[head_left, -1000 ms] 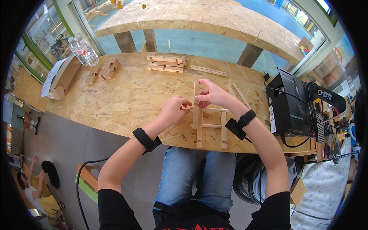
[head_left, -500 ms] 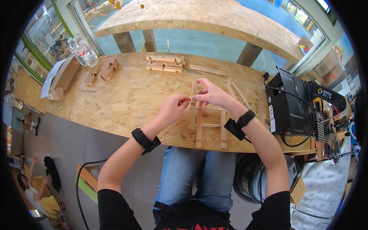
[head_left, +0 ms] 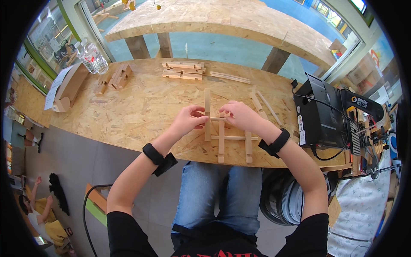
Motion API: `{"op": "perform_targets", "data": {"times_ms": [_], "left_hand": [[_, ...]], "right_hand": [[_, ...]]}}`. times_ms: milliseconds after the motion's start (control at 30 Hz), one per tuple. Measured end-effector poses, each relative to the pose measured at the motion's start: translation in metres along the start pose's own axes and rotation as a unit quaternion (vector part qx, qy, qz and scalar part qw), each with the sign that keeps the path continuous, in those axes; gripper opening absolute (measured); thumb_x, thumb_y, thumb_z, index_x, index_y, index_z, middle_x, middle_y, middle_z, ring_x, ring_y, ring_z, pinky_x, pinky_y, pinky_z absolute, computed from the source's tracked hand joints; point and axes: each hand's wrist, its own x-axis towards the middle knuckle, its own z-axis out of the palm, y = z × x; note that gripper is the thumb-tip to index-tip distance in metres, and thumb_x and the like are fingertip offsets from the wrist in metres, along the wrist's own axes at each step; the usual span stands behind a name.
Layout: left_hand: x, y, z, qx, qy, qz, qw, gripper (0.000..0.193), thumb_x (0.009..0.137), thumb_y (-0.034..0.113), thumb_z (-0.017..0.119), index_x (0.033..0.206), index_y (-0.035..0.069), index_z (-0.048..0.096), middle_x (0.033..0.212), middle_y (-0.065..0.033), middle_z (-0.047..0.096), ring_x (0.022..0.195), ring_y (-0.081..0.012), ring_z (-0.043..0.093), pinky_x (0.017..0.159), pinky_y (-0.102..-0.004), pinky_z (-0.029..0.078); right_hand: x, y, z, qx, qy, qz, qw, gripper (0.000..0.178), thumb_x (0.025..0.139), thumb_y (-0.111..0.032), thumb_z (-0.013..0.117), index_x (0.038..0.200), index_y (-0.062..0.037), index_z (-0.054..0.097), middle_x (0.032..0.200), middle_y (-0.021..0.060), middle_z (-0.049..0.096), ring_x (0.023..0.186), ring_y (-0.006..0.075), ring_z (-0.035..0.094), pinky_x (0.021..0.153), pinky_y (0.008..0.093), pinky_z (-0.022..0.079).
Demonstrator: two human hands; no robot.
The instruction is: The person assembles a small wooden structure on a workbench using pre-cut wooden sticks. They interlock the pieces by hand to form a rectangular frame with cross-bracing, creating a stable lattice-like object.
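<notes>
My left hand [head_left: 188, 120] pinches a long notched wooden bar [head_left: 207, 101] between thumb and fingers. My right hand [head_left: 240, 116] is closed at the upper end of a second wooden bar [head_left: 221, 147], its fingertips partly hiding that end. An upper round dowel [head_left: 217, 119] bridges the gap between these two bars, close to both hands. Lower down, another dowel [head_left: 236, 138] crosses the second bar and reaches a third bar [head_left: 248, 147] on the right. Together they form a small ladder-like frame near the table's front edge.
Stacked notched blocks [head_left: 183, 71] and thin strips [head_left: 230, 77] lie behind my hands; more strips [head_left: 269, 108] lie to the right. A black machine [head_left: 319, 113] with cables stands at right. Bottles [head_left: 95, 58] and a cardboard box [head_left: 70, 88] are at far left.
The left bar has shifted left, away from the second bar, showing more dowel between them. My right hand has left that bar and moved down to the second bar's upper end.
</notes>
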Motion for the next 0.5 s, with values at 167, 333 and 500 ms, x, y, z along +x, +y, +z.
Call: {"op": "perform_targets", "data": {"times_ms": [167,333,500], "left_hand": [[-0.003,0.009,0.005,-0.005,-0.017,-0.025,1.000,0.047,0.081,0.017,0.067,0.119,-0.005,0.049,0.100,-0.0120,0.061,0.086,-0.0162,0.062,0.074,-0.0279,0.054],[-0.003,0.007,0.012,-0.015,-0.011,-0.043,0.999,0.044,0.080,0.016,0.068,0.115,-0.006,0.051,0.097,-0.0128,0.062,0.082,-0.0166,0.063,0.069,-0.0267,0.054],[0.000,0.005,0.019,-0.005,-0.023,-0.025,0.999,0.039,0.079,0.015,0.069,0.110,-0.005,0.055,0.091,-0.0115,0.064,0.077,-0.0154,0.064,0.063,-0.0250,0.054]], "right_hand": [[-0.006,-0.007,0.001,-0.038,-0.002,-0.005,0.999,0.024,0.077,-0.003,0.053,0.099,-0.0062,0.059,0.094,0.0151,0.058,0.091,0.0330,0.056,0.078,0.0393,0.047],[-0.003,-0.007,0.006,-0.054,-0.012,-0.002,0.998,0.025,0.076,-0.003,0.052,0.101,-0.0074,0.058,0.094,0.0144,0.057,0.090,0.0332,0.057,0.076,0.0407,0.048],[-0.004,-0.004,0.010,-0.055,-0.009,-0.003,0.998,0.023,0.076,-0.005,0.054,0.099,-0.0077,0.058,0.093,0.0131,0.058,0.090,0.0325,0.057,0.076,0.0411,0.048]]}}
